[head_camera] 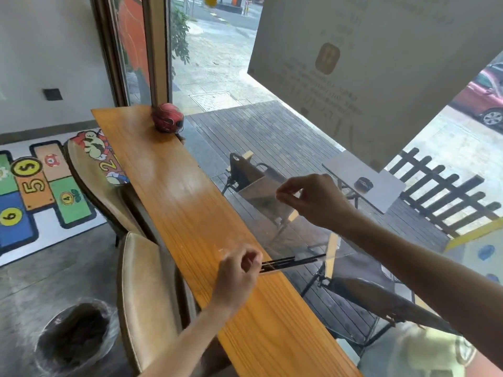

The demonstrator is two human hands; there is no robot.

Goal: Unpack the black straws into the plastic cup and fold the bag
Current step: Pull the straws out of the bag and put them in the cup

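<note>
My left hand [239,270] pinches the near ends of a few black straws [294,262], which lie almost level above the right edge of the wooden counter [190,202]. The straws' far ends sit inside a clear plastic bag [275,213] that hangs in the air. My right hand [313,197] pinches the bag's upper edge, higher and farther away than the left hand. The bag is see-through and hard to make out against the window. I cannot pick out the plastic cup with certainty; a faint clear rim shows just behind my left hand.
A red ball-shaped ornament [167,117] sits at the counter's far end by the window frame. Two tan leather chairs [141,284] stand left of the counter. A bin lined with plastic [76,336] is on the floor at lower left. Glass bounds the counter's right side.
</note>
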